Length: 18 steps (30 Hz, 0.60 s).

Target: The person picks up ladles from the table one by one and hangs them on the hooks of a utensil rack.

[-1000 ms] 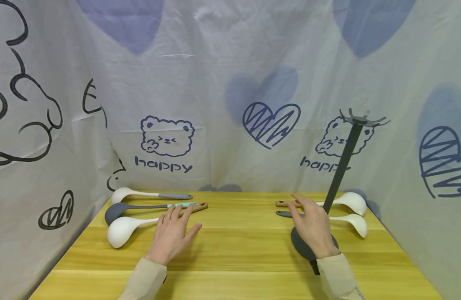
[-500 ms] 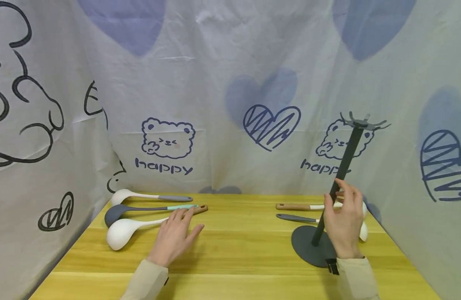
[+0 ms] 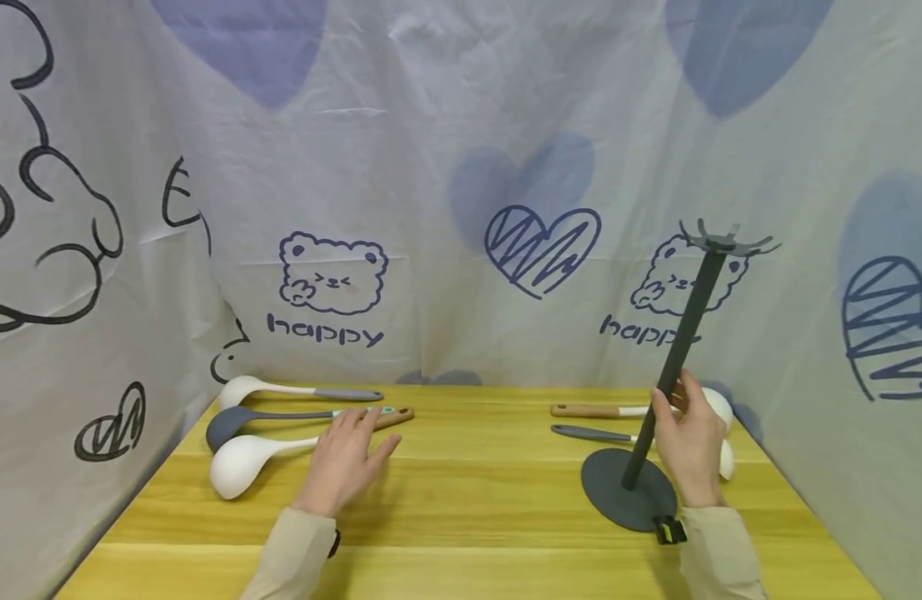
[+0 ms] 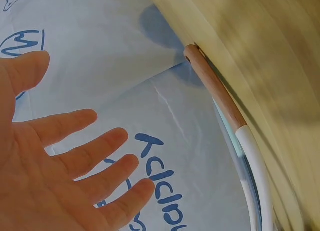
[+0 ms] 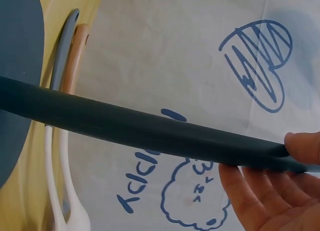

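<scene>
My right hand (image 3: pixel 689 446) grips the dark pole of an upright utensil stand (image 3: pixel 694 312), with the thumb on one side and the fingers on the other. In the right wrist view the pole (image 5: pixel 150 128) crosses the picture towards the thumb. The stand has a round base (image 3: pixel 614 496) and a ring of hooks (image 3: pixel 719 244) on top. My left hand (image 3: pixel 341 467) is held over the wooden-handled white ladle (image 3: pixel 239 468), holding nothing. Its fingers look spread in the left wrist view, apart from that ladle's handle (image 4: pixel 217 86).
Beside that ladle lie a dark ladle (image 3: pixel 228 427) with a mint handle and a white ladle (image 3: pixel 239 390) with a grey handle. Behind the stand lie two white utensils, one wooden-handled (image 3: pixel 584 411), one grey-handled (image 3: pixel 592 433). Printed cloth (image 3: pixel 461 333) encloses the wooden table (image 3: pixel 476 517).
My right hand has moved from in front of the pole to its right side, then lowered slightly and taken hold of it. My left hand has stayed nearly in place.
</scene>
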Available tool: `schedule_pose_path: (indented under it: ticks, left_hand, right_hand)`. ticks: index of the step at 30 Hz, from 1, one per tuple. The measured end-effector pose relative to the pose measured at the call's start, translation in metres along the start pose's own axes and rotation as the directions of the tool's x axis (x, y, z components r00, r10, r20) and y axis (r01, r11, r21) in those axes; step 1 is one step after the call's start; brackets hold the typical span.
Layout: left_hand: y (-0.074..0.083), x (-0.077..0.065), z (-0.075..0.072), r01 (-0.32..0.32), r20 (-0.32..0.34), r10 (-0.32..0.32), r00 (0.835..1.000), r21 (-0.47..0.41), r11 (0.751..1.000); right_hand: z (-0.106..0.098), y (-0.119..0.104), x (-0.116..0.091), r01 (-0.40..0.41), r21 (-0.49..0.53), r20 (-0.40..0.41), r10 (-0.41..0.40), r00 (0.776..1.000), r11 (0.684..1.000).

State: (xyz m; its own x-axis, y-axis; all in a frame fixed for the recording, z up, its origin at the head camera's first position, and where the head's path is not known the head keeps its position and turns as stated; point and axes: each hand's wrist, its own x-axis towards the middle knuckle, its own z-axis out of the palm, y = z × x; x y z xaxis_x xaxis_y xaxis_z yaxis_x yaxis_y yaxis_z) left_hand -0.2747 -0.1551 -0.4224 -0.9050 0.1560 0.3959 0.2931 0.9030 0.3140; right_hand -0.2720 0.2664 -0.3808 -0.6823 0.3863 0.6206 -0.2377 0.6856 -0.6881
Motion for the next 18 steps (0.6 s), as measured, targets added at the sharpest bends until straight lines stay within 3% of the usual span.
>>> schedule_pose_path:
  ticks: [9, 18]
  left_hand:
    - [-0.003, -0.004, -0.004, 0.001, 0.008, -0.001, 1.000, 0.013, 1.000]
    - [-0.007, -0.006, -0.004, -0.011, -0.010, 0.011, 1.000, -0.004, 1.000]
  right_hand:
    - [0.004, 0.003, -0.003, 0.037, 0.032, -0.036, -0.035, 0.999, 0.999]
    - [0.018, -0.010, -0.010, 0.104, 0.062, -0.011, -0.103, 0.995, 0.993]
